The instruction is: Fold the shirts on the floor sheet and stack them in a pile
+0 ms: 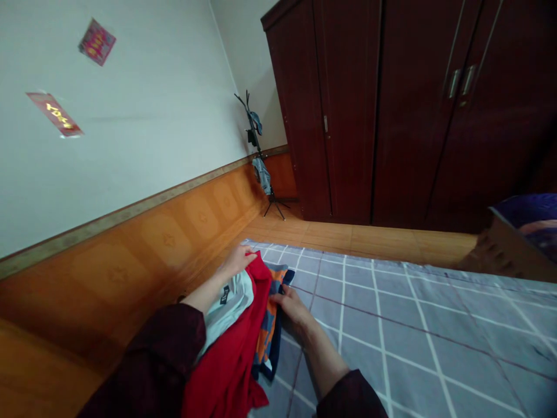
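Observation:
My left hand [239, 259] is closed at the top edge of a red garment [237, 342], its fingertips pinching the cloth. Along the right side of the red cloth lies an orange, grey and navy checked garment [264, 342]. My right hand [292, 305] grips that one near its upper end, thumb and fingers closed on the fabric. Under my left forearm is a pale mint garment [235, 302] with a small dark label. All three lie together at the left end of the bed, and my forearm hides part of the pale one.
A grey bedspread with white and dark check lines [391, 342] stretches to the right. Beyond it stands a dark red wardrobe [348, 116]. A black coat stand [260, 148] holding clothes is in the corner. Wood panelling [169, 238] runs along the left wall.

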A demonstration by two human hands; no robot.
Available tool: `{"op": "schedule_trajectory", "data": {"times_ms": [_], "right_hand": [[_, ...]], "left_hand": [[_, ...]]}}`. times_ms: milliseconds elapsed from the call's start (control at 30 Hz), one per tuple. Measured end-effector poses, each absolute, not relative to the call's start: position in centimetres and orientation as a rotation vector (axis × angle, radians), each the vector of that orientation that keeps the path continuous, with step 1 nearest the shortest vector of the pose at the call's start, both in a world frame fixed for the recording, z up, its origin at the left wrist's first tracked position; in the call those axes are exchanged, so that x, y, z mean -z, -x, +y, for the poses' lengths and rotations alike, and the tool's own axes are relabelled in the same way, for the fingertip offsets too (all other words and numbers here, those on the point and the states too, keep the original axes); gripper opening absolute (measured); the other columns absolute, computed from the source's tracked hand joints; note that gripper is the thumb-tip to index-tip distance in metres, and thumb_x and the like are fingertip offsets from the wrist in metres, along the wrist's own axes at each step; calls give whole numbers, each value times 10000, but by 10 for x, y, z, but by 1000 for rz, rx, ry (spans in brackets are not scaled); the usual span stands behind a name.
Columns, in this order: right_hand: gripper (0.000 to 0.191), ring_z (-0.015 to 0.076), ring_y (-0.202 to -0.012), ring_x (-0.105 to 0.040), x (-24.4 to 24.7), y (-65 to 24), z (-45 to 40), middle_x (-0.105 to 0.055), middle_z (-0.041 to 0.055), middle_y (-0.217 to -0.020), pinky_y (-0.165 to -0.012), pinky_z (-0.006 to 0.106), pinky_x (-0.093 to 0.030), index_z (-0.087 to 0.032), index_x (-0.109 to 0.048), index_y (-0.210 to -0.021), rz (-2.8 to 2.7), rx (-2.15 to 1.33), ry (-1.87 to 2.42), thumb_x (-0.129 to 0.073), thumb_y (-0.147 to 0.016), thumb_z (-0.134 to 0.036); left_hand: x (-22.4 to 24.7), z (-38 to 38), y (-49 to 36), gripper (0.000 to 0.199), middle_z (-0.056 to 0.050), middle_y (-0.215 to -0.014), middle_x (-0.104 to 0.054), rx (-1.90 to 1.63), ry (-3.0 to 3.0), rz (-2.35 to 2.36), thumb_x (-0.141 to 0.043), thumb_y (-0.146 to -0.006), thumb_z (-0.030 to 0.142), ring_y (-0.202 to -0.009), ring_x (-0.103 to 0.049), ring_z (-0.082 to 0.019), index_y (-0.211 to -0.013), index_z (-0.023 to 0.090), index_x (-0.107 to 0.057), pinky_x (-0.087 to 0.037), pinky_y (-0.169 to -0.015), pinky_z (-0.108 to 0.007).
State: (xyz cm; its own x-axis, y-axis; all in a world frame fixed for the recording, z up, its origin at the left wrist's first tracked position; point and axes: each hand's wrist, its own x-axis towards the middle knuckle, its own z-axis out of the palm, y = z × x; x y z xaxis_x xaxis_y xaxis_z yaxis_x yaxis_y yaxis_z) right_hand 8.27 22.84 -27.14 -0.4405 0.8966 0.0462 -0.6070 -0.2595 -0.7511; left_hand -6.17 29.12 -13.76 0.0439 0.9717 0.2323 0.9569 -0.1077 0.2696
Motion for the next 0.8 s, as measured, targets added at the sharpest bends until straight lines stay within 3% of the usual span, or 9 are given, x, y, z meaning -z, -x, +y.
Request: {"op": "schedule_trajectory", "data": {"times_ms": [100,233,333,400,467,533,667,800], "right_hand": [[361,237,-766,-674,270,-83,231,-715,40,-841,-775,399,-511,-172,-623,-950,-834,-1878,506,-638,-591,-204],[346,245,-771,-680,268,-82,234,-720,54,-853,-799,412,-504,-158,-635,-922,-796,-1894,516,-635,-576,-179],[352,250,-786,-683,269,-80,236,-724,62,-868,-823,419,-497,-153,-641,-918,-770,-1900,518,-643,-567,-171],[358,250,-805,-682,270,-79,236,-726,62,-885,-841,420,-492,-154,-645,-921,-755,-1898,517,-652,-563,-173],[362,250,-835,-681,271,-78,236,-727,64,-916,-864,421,-485,-156,-648,-927,-745,-1895,509,-660,-566,-182],[358,253,-860,-678,272,-78,236,-726,68,-939,-880,424,-479,-158,-652,-923,-746,-1896,503,-664,-567,-186],[346,252,-835,-681,273,-78,235,-728,69,-921,-864,425,-483,-155,-655,-907,-757,-1890,515,-665,-562,-174],[351,227,-777,-681,269,-79,234,-728,53,-880,-830,397,-496,-160,-661,-907,-752,-1878,532,-656,-556,-173]], "left_hand": [[177,311,54,251,16,-550,-599,-405,-2229,2060,-585,-758,339,-603,-567,-145,-578,168,-628,-367,-550,-215],[196,327,59,392,27,-472,-512,-223,-2226,2053,-554,-775,466,-567,-543,-147,-530,163,-595,-315,-512,-223],[197,331,74,402,-9,-612,-593,-142,-2218,2153,-529,-838,476,-674,-587,-166,-633,147,-632,-389,-585,-241],[192,330,90,312,-47,-847,-644,-108,-2193,2265,-532,-890,418,-806,-609,-179,-852,132,-650,-469,-700,-298],[184,328,105,277,-76,-1064,-612,-70,-2169,2344,-553,-907,360,-922,-605,-191,-1072,141,-595,-506,-792,-373],[178,327,114,323,-85,-1161,-574,-32,-2170,2362,-568,-906,334,-979,-597,-204,-1174,156,-545,-515,-825,-404],[182,329,99,286,-87,-1126,-607,4,-2265,2257,-562,-905,327,-1005,-593,-218,-1133,156,-583,-484,-867,-419],[204,334,67,214,-77,-1003,-691,-39,-2354,2106,-526,-890,320,-1021,-610,-240,-1002,227,-682,-441,-854,-339]]}}
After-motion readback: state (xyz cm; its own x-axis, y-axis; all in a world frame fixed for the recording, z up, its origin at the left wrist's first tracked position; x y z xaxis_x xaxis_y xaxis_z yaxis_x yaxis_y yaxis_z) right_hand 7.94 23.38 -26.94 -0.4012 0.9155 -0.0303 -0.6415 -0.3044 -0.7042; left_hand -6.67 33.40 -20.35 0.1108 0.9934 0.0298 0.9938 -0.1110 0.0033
